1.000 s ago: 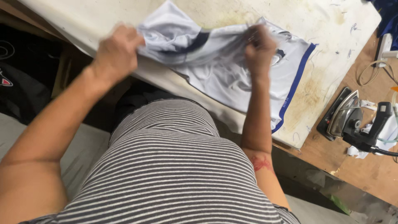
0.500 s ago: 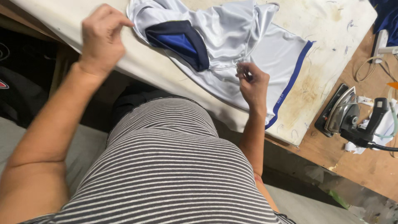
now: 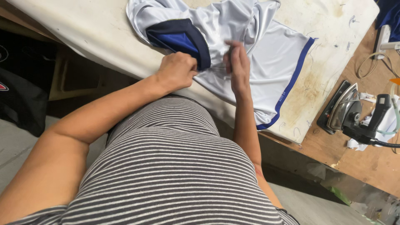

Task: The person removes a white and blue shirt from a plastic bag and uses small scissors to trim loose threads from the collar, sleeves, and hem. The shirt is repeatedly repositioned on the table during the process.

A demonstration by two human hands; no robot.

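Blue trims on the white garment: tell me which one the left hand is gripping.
The left hand grips the wide dark navy band at the garment's near-left end. The other trim, a thin bright blue edge stripe, runs untouched on the right.

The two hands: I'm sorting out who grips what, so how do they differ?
The left hand is a closed fist on the dark blue cuff; the right hand pinches white cloth with straighter fingers. The left sits lower and flatter, the right stands more upright. Both hold the same white shirt.
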